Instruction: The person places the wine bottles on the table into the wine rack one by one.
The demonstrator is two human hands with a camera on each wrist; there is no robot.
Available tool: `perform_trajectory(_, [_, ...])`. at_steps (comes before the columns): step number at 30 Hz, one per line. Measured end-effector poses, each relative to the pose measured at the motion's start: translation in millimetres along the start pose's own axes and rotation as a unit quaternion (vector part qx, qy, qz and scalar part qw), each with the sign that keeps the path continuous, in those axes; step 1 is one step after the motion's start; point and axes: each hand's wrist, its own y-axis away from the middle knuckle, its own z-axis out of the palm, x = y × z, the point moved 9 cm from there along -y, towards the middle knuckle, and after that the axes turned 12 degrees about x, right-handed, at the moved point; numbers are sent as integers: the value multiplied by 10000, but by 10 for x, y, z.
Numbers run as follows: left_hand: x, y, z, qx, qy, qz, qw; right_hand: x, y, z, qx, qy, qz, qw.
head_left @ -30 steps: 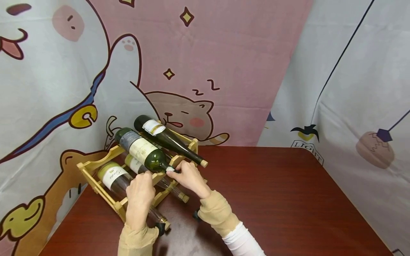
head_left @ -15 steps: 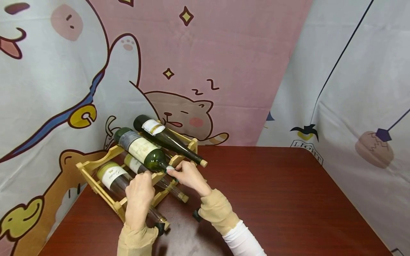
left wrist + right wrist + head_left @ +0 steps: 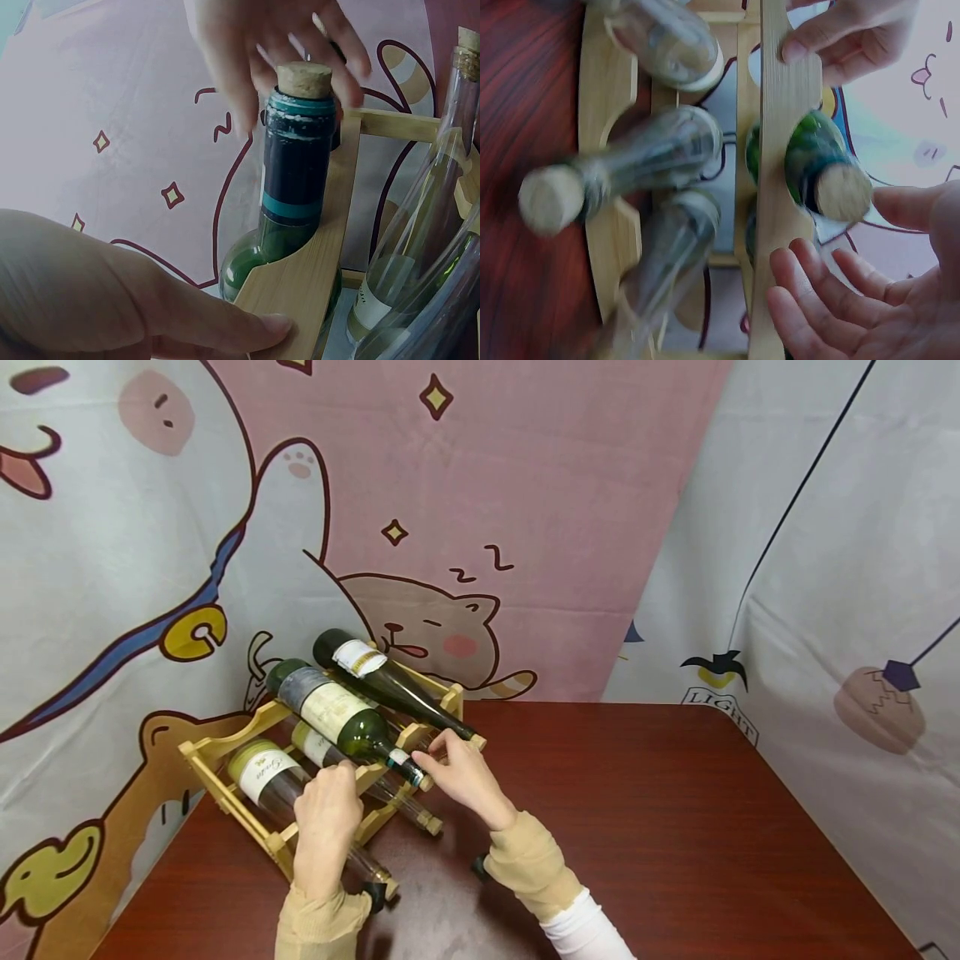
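Note:
A wooden wine rack (image 3: 258, 723) stands at the left of the table in the head view. My left hand (image 3: 328, 814) grips its upper front rail (image 3: 300, 289), thumb lying over the wood in the left wrist view. On the top tier lies a green wine bottle (image 3: 367, 735) with a pale label, its corked neck (image 3: 296, 165) jutting past the rail. Beside that neck is my right hand (image 3: 468, 777), fingers spread and holding nothing; in the right wrist view its thumb is right by the cork (image 3: 844, 193). A darker bottle (image 3: 401, 689) lies behind on the same tier.
Clear corked bottles (image 3: 266, 770) lie in the lower tier, necks pointing toward the front right. The red-brown table (image 3: 637, 827) extends to the right. A cartoon-printed cloth (image 3: 555, 527) hangs behind the table and rack.
My right hand has let go of the green bottle's neck and moved slightly right, uncovering the neck and cork. The left hand and the rack have stayed put.

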Motion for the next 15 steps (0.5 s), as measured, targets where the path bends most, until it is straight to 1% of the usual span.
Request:
perform_trajectory(4, [2, -3, -5, 16, 11, 7, 10000, 85, 42, -225, 405, 62, -283, 9988])
perform_trajectory(8, [-12, -4, 3, -16, 13, -40, 10000, 190, 99, -521, 970, 160, -543, 9937])
perform_trajectory(10, [-20, -3, 6, -14, 22, -79, 10000, 256, 128, -685, 1258, 320, -677, 9892])
perform_trajectory(12, [-12, -3, 0, 32, 35, -85, 10000, 332, 155, -854, 1566, 567, -816, 9826])
perform_trajectory(15, [33, -6, -30, 271, 68, -20, 9996, 472, 184, -1088, 1967, 982, -957, 9708])
